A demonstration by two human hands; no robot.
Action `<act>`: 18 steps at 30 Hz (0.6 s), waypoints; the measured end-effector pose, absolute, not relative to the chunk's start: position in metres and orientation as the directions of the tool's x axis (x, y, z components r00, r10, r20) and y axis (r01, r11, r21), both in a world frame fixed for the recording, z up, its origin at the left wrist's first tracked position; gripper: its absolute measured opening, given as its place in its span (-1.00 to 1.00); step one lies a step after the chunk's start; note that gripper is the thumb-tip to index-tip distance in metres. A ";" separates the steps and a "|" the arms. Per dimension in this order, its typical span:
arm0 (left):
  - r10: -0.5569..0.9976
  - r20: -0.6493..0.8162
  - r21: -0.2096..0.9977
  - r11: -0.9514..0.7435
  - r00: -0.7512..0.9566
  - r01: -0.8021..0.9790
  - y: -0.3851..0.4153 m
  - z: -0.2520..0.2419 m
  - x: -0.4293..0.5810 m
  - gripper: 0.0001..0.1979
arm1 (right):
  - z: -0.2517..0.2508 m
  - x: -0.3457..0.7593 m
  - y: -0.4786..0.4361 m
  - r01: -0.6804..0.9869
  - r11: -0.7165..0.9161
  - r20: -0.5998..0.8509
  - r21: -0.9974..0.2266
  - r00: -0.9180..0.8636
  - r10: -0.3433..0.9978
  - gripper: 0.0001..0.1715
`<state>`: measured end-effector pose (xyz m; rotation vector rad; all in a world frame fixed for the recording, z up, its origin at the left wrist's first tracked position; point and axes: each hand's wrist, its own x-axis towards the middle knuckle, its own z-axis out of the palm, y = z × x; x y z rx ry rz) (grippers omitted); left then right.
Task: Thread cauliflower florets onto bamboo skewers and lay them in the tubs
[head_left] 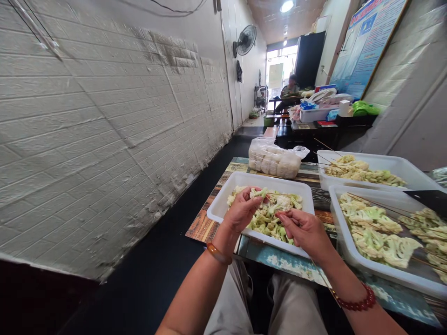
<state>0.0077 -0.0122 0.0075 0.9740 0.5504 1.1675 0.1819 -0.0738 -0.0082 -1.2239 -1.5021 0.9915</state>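
My left hand (243, 208) is closed on a pale green cauliflower floret (259, 192), held over the near white tub (223, 215). Loose cauliflower pieces (268, 224) fill much of that tub. My right hand (303, 229) is pinched shut just to the right of the floret. A thin bamboo skewer (323, 275) runs out from under it, back along the wrist; its tip is too small to make out. To the right, skewered cauliflower (375, 218) lies in a second white tub (352, 260).
A third white tub (394, 160) with skewered cauliflower stands behind. A plastic bag of white round items (275, 158) sits at the wooden table's (200, 225) far edge. A brick-patterned wall (104, 139) runs along the left. Another person (290, 86) sits far back.
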 end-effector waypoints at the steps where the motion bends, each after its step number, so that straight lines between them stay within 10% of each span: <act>1: 0.939 0.112 0.851 0.079 0.326 -0.519 -0.012 0.008 0.008 -0.66 | -0.008 0.182 -0.074 0.232 0.176 0.164 -0.957 -0.070 0.984 -0.60; 18: 0.955 0.148 0.917 -0.035 0.257 -0.398 -0.013 0.005 0.010 -0.64 | -0.012 0.184 -0.073 0.351 0.213 0.198 -0.912 -0.078 0.977 -0.57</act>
